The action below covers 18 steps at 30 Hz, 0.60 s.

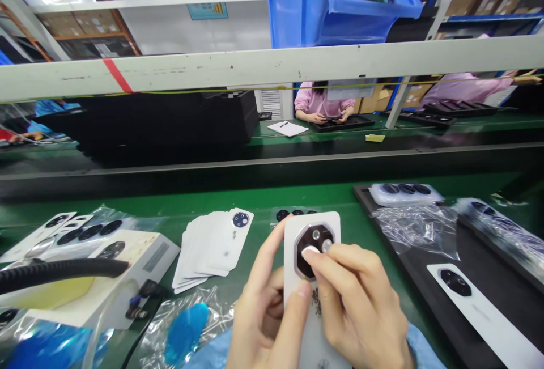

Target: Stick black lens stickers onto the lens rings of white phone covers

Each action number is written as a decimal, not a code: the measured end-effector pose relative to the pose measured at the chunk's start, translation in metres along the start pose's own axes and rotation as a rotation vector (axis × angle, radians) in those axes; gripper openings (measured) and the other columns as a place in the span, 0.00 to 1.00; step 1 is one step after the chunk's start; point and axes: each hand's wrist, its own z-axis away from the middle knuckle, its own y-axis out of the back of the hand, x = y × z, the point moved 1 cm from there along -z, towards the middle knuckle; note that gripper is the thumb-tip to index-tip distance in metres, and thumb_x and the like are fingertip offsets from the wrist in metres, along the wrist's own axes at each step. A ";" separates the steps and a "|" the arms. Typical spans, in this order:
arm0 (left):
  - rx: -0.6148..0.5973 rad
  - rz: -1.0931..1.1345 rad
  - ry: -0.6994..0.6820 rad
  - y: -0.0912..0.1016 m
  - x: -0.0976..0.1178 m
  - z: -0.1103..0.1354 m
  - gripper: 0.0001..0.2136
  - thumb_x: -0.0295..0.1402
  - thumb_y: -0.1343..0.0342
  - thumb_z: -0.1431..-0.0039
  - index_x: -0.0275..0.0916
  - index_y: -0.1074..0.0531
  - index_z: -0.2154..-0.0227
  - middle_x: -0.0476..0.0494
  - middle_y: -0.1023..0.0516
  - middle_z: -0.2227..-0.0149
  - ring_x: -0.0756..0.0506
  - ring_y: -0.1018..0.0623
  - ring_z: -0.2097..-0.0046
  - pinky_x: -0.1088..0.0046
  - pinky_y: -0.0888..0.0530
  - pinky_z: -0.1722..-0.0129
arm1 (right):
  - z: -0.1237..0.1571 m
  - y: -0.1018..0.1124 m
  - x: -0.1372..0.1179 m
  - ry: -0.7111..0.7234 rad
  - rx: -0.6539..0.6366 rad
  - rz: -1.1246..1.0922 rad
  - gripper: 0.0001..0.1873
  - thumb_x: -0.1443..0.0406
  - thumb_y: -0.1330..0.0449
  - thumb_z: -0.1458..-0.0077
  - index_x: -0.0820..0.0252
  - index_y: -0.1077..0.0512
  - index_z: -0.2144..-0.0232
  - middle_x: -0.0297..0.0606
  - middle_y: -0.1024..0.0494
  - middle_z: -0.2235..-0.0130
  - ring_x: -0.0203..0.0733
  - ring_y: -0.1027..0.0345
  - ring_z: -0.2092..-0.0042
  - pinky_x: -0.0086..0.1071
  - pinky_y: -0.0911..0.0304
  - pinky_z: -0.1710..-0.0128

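My left hand [272,318] grips a white phone-shaped piece [312,301] upright, its thumb on the front and its fingers behind and along the left edge. Near the piece's top sits a dark camera module [304,238] with a silvery many-sided rim. My right hand [361,295] is closed over the module, its index fingertip pressed against the dark face. A small white patch shows at that fingertip; whether it is a finger cover or a held scrap I cannot tell. The right thumb is mostly hidden. Behind the piece lie round black lens parts [283,215] in clear film.
Fanned white cards [212,244] with camera prints lie left of centre. A white box [140,255], a black hose [63,274] and clear film with a blue patch [187,323] are nearer. At right, a black tray [419,278] holds wrapped lens parts [406,193]. A co-worker [325,102] sits opposite.
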 end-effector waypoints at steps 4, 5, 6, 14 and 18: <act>0.076 -0.061 -0.010 0.003 -0.008 0.000 0.24 0.39 0.35 0.50 0.43 0.26 0.48 0.43 0.17 0.64 0.42 0.18 0.65 0.76 0.22 0.67 | 0.004 -0.004 0.003 0.035 -0.036 -0.017 0.13 0.78 0.46 0.43 0.66 0.28 0.57 0.43 0.30 0.61 0.39 0.31 0.61 0.30 0.30 0.64; 0.109 -0.072 -0.017 0.004 -0.009 0.001 0.24 0.38 0.34 0.50 0.43 0.25 0.49 0.43 0.17 0.64 0.42 0.18 0.64 0.79 0.22 0.67 | 0.004 -0.004 0.003 0.032 -0.042 -0.031 0.14 0.78 0.46 0.43 0.66 0.28 0.56 0.43 0.30 0.60 0.39 0.31 0.61 0.30 0.30 0.64; 0.133 -0.078 -0.021 0.004 -0.011 0.001 0.23 0.38 0.33 0.51 0.43 0.25 0.50 0.44 0.18 0.64 0.43 0.18 0.64 0.81 0.22 0.67 | 0.005 -0.004 0.004 0.026 -0.047 -0.046 0.14 0.78 0.47 0.43 0.66 0.28 0.56 0.43 0.31 0.60 0.39 0.31 0.61 0.30 0.31 0.65; 0.044 0.013 0.013 0.000 -0.005 0.000 0.26 0.39 0.36 0.49 0.41 0.28 0.46 0.43 0.16 0.65 0.43 0.19 0.69 0.76 0.22 0.70 | 0.003 0.000 0.007 -0.095 -0.043 -0.206 0.14 0.79 0.47 0.44 0.64 0.29 0.58 0.40 0.31 0.61 0.37 0.33 0.61 0.30 0.33 0.65; 0.022 0.047 0.020 0.005 0.000 -0.007 0.31 0.40 0.34 0.52 0.39 0.31 0.44 0.41 0.16 0.65 0.43 0.19 0.71 0.79 0.27 0.80 | -0.004 0.008 0.010 -0.216 0.012 -0.336 0.12 0.80 0.46 0.45 0.64 0.29 0.61 0.38 0.33 0.64 0.36 0.35 0.63 0.30 0.34 0.68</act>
